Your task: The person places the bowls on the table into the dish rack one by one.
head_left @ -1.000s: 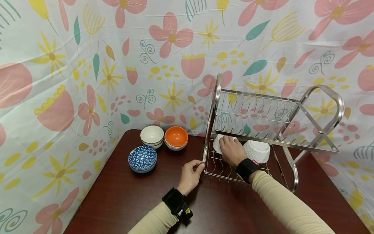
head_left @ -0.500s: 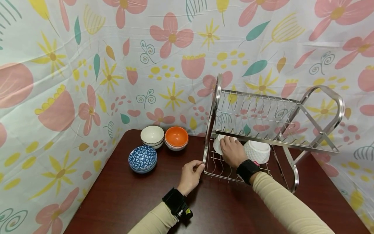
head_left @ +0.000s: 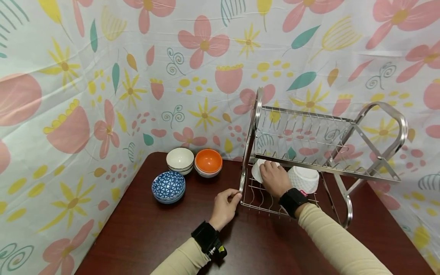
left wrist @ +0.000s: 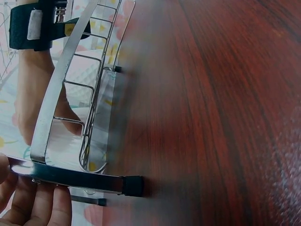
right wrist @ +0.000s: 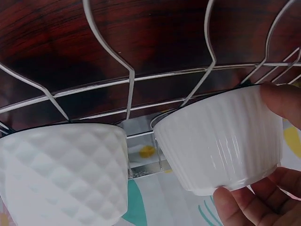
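Observation:
A two-tier metal dish rack (head_left: 302, 166) stands on the right of the table. My left hand (head_left: 224, 208) pinches its front left upright; in the left wrist view the fingers (left wrist: 43, 202) curl around that metal bar. Inside the lower tier, my right hand (head_left: 275, 178) grips a white ribbed bowl (right wrist: 221, 141) turned upside down, its rim at the rack wires. The thumb lies at the bowl's rim and the fingers reach over its base. Beside it sits another upturned white bowl (right wrist: 66, 169) with a diamond pattern.
On the left of the dark wooden table (head_left: 137, 236) stand stacked blue patterned bowls (head_left: 168, 187), cream bowls (head_left: 180, 159) and a stack with an orange bowl (head_left: 208, 162) on top. A flowered cloth (head_left: 206, 76) hangs behind. The upper tier (head_left: 306, 133) overhangs the right hand.

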Available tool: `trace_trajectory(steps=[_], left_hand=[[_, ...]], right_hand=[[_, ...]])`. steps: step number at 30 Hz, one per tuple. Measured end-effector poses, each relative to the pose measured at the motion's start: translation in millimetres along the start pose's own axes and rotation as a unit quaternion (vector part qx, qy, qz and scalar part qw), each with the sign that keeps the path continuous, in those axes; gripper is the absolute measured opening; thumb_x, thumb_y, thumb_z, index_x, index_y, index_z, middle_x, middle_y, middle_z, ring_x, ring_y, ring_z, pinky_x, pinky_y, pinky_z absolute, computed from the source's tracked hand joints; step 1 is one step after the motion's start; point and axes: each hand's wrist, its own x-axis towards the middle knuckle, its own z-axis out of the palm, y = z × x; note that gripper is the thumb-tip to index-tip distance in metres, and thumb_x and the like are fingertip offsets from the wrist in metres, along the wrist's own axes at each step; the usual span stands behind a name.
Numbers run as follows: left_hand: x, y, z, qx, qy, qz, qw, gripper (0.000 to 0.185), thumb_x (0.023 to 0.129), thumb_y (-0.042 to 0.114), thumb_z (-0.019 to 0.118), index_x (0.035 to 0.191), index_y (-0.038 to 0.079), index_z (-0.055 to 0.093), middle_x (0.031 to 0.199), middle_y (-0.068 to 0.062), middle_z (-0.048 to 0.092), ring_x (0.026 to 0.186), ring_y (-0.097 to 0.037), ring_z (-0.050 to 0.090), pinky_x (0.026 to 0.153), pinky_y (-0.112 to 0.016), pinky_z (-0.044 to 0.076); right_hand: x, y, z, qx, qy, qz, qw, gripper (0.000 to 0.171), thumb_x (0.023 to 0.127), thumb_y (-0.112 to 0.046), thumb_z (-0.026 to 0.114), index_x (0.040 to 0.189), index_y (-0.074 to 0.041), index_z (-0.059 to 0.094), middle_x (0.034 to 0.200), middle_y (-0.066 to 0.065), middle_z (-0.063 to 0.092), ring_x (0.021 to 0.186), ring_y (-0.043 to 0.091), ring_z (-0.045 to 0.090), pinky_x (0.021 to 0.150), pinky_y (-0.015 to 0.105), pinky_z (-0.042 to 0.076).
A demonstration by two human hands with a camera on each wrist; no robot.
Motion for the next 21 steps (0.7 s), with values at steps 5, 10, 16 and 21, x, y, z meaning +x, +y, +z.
trace_trajectory(steps=[5, 10, 16, 21], left_hand=[[-0.5, -2.2, 0.9, 0.0, 0.003, 0.011, 0.9999, 0.015, 0.093, 0.019, 0.064, 0.097, 0.007, 0.072, 0.085, 0.001, 0.068, 0.073, -0.006, 0.058, 0.067, -0.023, 0.046], [-1.4, -2.0, 0.5, -0.004, 0.004, 0.013, 0.9999, 0.017, 0.093, 0.018, 0.064, 0.1, 0.004, 0.071, 0.088, -0.001, 0.069, 0.076, -0.008, 0.06, 0.068, -0.023, 0.047], [-2.1, -0.4, 0.1, -0.003, 0.003, 0.006, 1.0, 0.015, 0.093, 0.018, 0.064, 0.099, 0.007, 0.072, 0.089, 0.0, 0.069, 0.076, -0.007, 0.06, 0.068, -0.023, 0.048], [-2.1, 1.3, -0.3, -0.004, 0.004, 0.007, 1.0, 0.013, 0.093, 0.017, 0.064, 0.099, 0.009, 0.072, 0.089, 0.0, 0.069, 0.077, -0.007, 0.06, 0.068, -0.023, 0.048]], right_hand=[[1.3, 2.1, -2.2, 0.013, -0.006, -0.001, 1.0, 0.038, 0.077, -0.018, 0.072, 0.103, 0.004, 0.055, 0.09, 0.016, 0.05, 0.079, 0.032, 0.053, 0.058, 0.042, 0.048], [4.7, 3.1, -7.2, 0.04, -0.016, 0.012, 0.999, 0.046, 0.07, -0.023, 0.081, 0.1, 0.002, 0.057, 0.088, 0.015, 0.052, 0.079, 0.033, 0.055, 0.061, 0.046, 0.048], [8.6, 2.9, -15.0, 0.098, -0.035, 0.05, 0.993, 0.044, 0.071, -0.027, 0.08, 0.098, 0.0, 0.058, 0.084, 0.014, 0.056, 0.073, 0.034, 0.057, 0.059, 0.049, 0.047], [11.5, 1.4, -26.7, 0.189, -0.056, 0.106, 0.975, 0.049, 0.081, -0.033, 0.073, 0.113, 0.001, 0.059, 0.093, 0.02, 0.062, 0.08, 0.038, 0.061, 0.066, 0.051, 0.049]])
